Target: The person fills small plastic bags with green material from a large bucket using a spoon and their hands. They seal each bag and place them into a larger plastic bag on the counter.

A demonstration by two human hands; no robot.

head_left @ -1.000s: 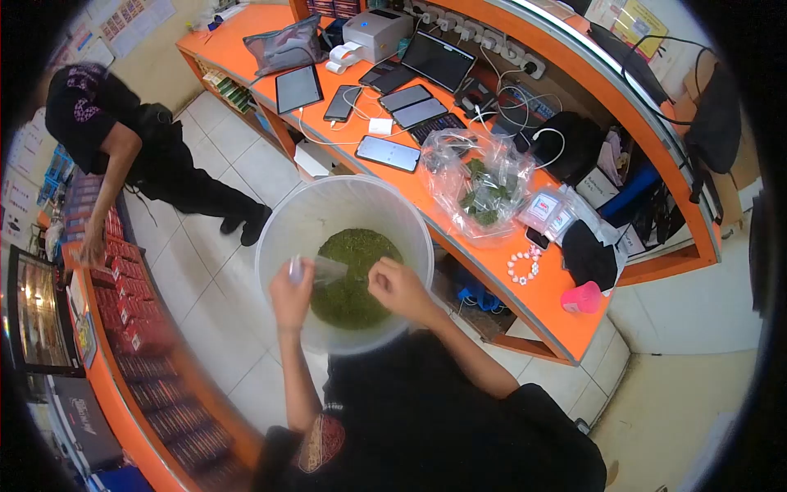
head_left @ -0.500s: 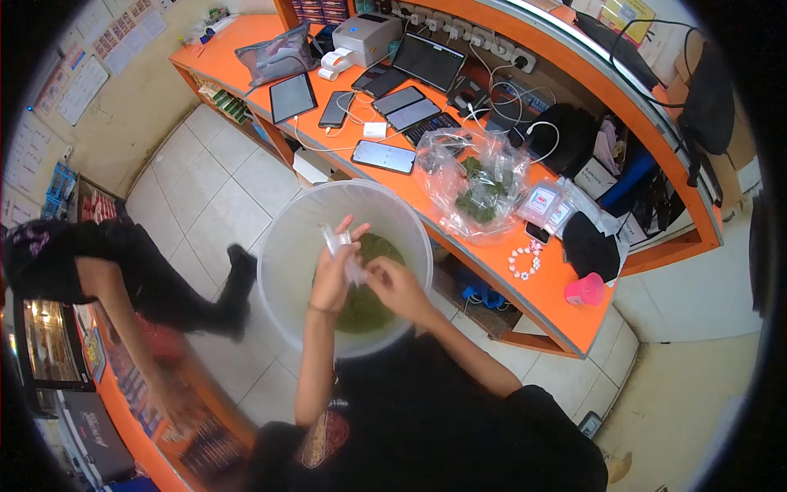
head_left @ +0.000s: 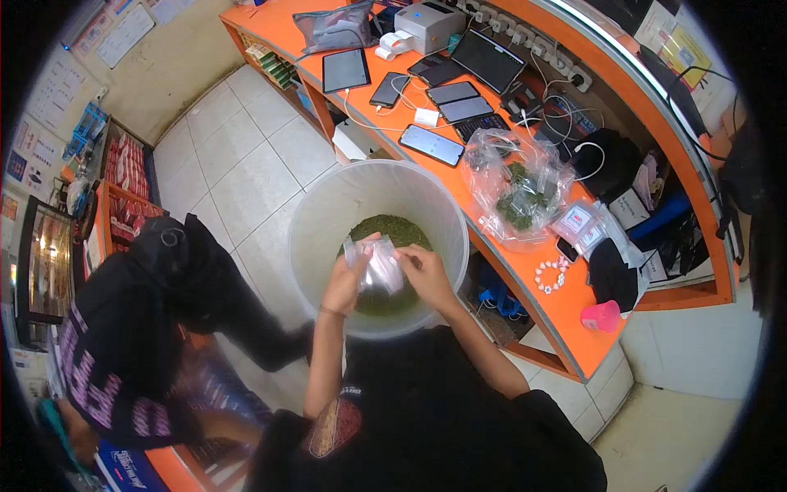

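Observation:
Over a large translucent bucket (head_left: 316, 217), my left hand (head_left: 348, 277) is closed on one side of a small clear plastic bag (head_left: 381, 269). The fingers of my right hand (head_left: 426, 277) pinch the bag's other upper edge. Light shines off its creased surface, and no filling shows inside it. Below both hands, fine green chopped leaf material (head_left: 384, 228) covers the bottom of the bucket.
An orange counter (head_left: 512, 287) to the right carries phones, a tablet (head_left: 345, 70), a label printer (head_left: 429, 29), a plastic bag of greens (head_left: 525, 197), a bead bracelet (head_left: 550, 277) and a pink cup (head_left: 601, 316). Close on my left, another person (head_left: 123, 328) bends over a display counter.
My hands have spread the plastic bag flat between them, where it was bunched up before. The view has shifted, and the other person has moved nearer and bent lower.

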